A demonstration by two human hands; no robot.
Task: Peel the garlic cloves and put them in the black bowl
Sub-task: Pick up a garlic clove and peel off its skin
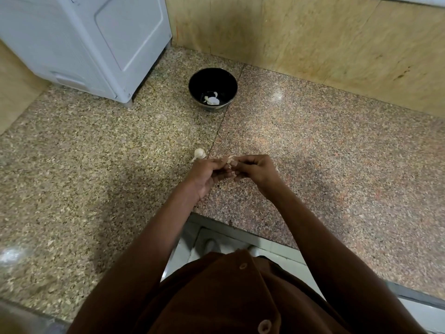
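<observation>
Head view: left hand [209, 174] and right hand [255, 170] meet over the desk [313, 145], both pinching one garlic clove [230, 162], skin partly off. Black bowl [213, 89] holds a few peeled cloves [212, 100]; an unpeeled piece of garlic [199, 154] waits beside the left hand, so the job looks midway.

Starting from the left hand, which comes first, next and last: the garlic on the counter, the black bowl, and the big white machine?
From the left hand:
1. Garlic piece, on the counter just beyond the fingers.
2. Black bowl, farther back, near the wall, with peeled cloves inside.
3. White appliance, far back in the left corner.
</observation>
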